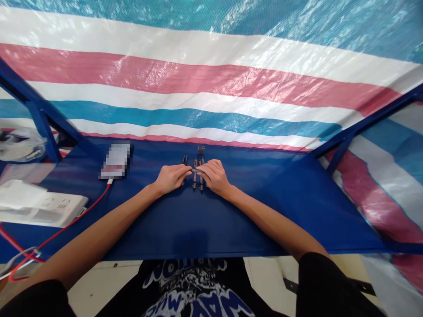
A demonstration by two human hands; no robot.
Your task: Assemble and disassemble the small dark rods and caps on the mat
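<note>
My left hand [172,178] and my right hand [214,176] meet over the blue table, fingertips pinched. Between them is a slim dark pen-like piece [195,170], held level by both; its exact kind is too small to make out. Under and beside the fingers lie several dark, slender pen-like rods [201,185], pointing towards me and partly covered by my right hand. Thinner dark rods [184,159] show just behind my left fingers. Beyond the hands sit small grey cylindrical pieces [201,150], side by side.
A phone [115,160] with a red charging cable [95,201] lies to the left. Nearer the left edge is a white power strip [42,204]. Striped plastic sheeting [198,79] hangs behind the blue table [231,229], between blue frame bars [340,127].
</note>
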